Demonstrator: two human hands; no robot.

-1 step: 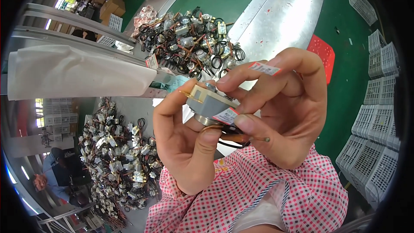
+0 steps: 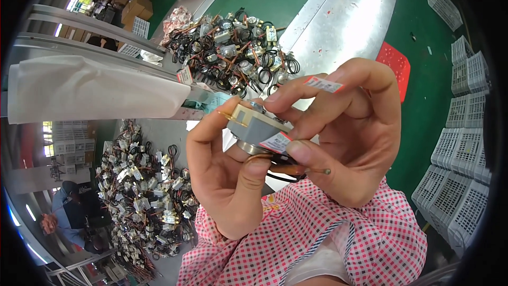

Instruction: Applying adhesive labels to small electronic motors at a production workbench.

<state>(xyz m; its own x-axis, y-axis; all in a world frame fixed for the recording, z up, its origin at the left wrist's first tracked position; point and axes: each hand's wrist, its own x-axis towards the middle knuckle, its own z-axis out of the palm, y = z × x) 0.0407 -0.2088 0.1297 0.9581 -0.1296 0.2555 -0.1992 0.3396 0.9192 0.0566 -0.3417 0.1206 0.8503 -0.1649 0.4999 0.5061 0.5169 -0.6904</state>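
Note:
Close in front of me, both hands hold a small capillary thermostat (image 2: 253, 127), with a grey and cream body, brass terminals and a round metal collar. My left hand (image 2: 225, 172) grips it from the left, thumb below near the collar and index finger at the terminals. My right hand (image 2: 354, 127) pinches an orange-edged white sticker (image 2: 275, 142), its thumb at the sticker's edge against the thermostat's side. A second such sticker (image 2: 324, 84) clings to a right finger. A copper-coloured bulb (image 2: 288, 169) and dark tubing hang beneath, partly hidden by the fingers.
Beyond my hands, a heap of thermostats (image 2: 227, 47) with coiled black leads lies on the metal table (image 2: 338, 16). Another heap (image 2: 148, 190) is at lower left. A white cloth-wrapped bar (image 2: 95, 90) stretches in from the left. Grey crates (image 2: 460, 175) and a red stool (image 2: 394, 69) stand right.

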